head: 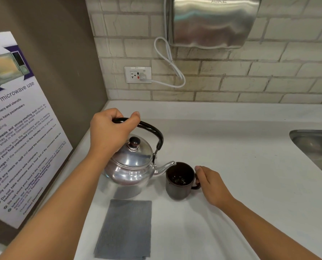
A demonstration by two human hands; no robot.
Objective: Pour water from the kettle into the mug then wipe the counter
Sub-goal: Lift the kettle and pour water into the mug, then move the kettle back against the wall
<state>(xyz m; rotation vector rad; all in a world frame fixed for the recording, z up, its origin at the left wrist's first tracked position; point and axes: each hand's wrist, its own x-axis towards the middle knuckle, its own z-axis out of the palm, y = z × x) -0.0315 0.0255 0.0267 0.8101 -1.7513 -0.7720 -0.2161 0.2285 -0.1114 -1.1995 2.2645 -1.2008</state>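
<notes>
My left hand [111,132] grips the black handle of a shiny metal kettle [130,166], held just above the white counter [241,166] and tilted to the right. Its spout reaches over the rim of a dark brown mug [179,190] that stands on the counter. Something dark and wet glints inside the mug. My right hand [210,184] holds the mug by its handle on the right side. A folded grey cloth [124,229] lies flat on the counter in front of the kettle.
A steel sink [318,152] is set into the counter at the right. On the tiled back wall hang a metal hand dryer [210,21], its white cord [167,62] and a socket [137,74]. A microwave-use poster [15,128] covers the left wall.
</notes>
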